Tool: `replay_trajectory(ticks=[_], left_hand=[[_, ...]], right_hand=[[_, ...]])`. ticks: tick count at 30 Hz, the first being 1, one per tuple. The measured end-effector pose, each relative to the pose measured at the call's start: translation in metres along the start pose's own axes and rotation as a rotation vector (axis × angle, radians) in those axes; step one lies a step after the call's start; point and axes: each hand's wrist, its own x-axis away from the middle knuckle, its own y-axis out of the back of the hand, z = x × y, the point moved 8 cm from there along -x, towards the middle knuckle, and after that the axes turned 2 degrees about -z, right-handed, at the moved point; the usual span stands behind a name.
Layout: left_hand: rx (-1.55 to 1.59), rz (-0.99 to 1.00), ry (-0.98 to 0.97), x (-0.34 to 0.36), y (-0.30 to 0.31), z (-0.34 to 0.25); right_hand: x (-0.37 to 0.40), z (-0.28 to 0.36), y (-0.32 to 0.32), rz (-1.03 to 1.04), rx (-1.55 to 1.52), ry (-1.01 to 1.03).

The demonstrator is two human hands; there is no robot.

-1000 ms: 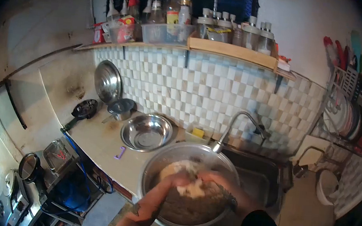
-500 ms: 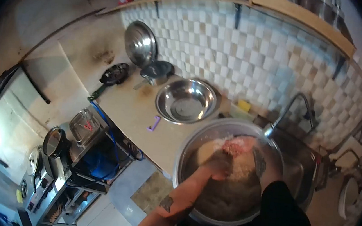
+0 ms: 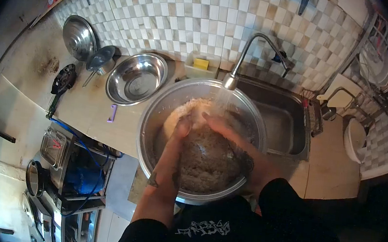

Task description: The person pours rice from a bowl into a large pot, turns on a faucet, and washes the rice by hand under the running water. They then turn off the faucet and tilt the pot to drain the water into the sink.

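Observation:
A large metal bowl (image 3: 144,163) holds murky water and a mass of pale, grain-like material (image 3: 175,114). Water streams from the faucet (image 3: 230,81) into its upper part. My left hand (image 3: 185,125) is inside the bowl, against the pale material on the left; its fingertips are hidden or blurred. Just to its right, my right hand (image 3: 217,125) reaches in below the stream, its visible fingers stretched toward my left hand. Between the hands lies a pale wet patch, too blurred to make out.
An empty metal basin (image 3: 137,79) stands left of the bowl, near a small purple object (image 3: 112,113), a saucepan (image 3: 101,60) and a round lid (image 3: 79,38). Behind is a container with a yellow sponge (image 3: 201,63). The sink (image 3: 281,123) lies right.
The view has shifted right and levelled. My hands have come closer together in the upper part of the bowl. The pinkish-red patch seen there before no longer shows.

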Motion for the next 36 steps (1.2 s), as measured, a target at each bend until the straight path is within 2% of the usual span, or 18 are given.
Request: replay_trajectory(ticks=[1, 3, 5, 7, 9, 11, 13, 14, 15, 17, 20, 21, 23, 27, 29, 31, 32, 36], left_hand=[[-0.031, -0.042, -0.026, -0.004, -0.006, 0.003], [-0.096, -0.128, -0.073, 0.018, 0.009, -0.067], [0.274, -0.259, 0.527, 0.044, 0.008, -0.072], [-0.419, -0.075, 0.213, 0.011, -0.001, -0.037], [-0.747, -0.008, 0.093, 0.041, 0.021, -0.106], [-0.240, -0.006, 0.014, 0.040, 0.022, -0.097], [-0.560, 0.403, -0.237, 0.063, 0.020, -0.140], [-0.950, 0.479, -0.546, 0.053, 0.001, -0.119], [-0.922, 0.404, -0.411, 0.048, 0.010, -0.116], [-0.852, 0.247, -0.149, 0.036, 0.024, -0.117], [-0.896, 0.091, -0.349, -0.012, 0.006, -0.119], [-0.896, 0.109, -0.471, -0.022, -0.008, -0.125], [-0.981, 0.201, -0.434, -0.053, -0.033, -0.113], [-1.143, 0.466, -0.358, -0.083, -0.033, -0.084], [-0.879, 0.290, -0.132, -0.068, 0.009, -0.065], [-0.909, 0.192, -0.158, -0.051, 0.033, -0.025], [-0.910, 0.192, -0.180, -0.038, 0.039, -0.015], [-0.253, 0.002, 0.413, 0.014, 0.051, 0.040]], right_hand=[[0.004, 0.012, -0.001, 0.045, -0.029, 0.032], [0.016, 0.040, 0.009, 0.133, -0.093, 0.098], [0.054, 0.067, 0.047, 0.073, -0.219, 0.047], [0.065, 0.074, 0.057, 0.060, -0.176, 0.127], [0.059, 0.072, 0.047, 0.096, 0.031, 0.341], [0.039, 0.062, 0.024, 0.173, 0.279, 0.548], [0.035, 0.057, 0.018, 0.285, 0.548, 0.685], [0.040, 0.056, 0.025, 0.360, 0.695, 0.718], [0.043, 0.049, 0.025, 0.435, 0.845, 0.755], [0.022, 0.020, 0.036, 0.406, 0.676, 0.646], [0.004, -0.006, 0.056, 0.138, 0.390, 0.511], [-0.002, -0.007, 0.046, 0.222, 0.432, 0.512], [-0.008, -0.004, 0.037, 0.380, 0.501, 0.500], [0.048, 0.013, 0.089, 0.331, -0.015, 0.600], [0.030, 0.000, 0.070, 0.456, -0.053, 0.562], [0.025, 0.009, 0.058, 0.544, 0.162, 0.364], [0.027, 0.013, 0.056, 0.481, 0.223, 0.296], [0.040, 0.017, 0.037, 0.109, 0.263, 0.217]])
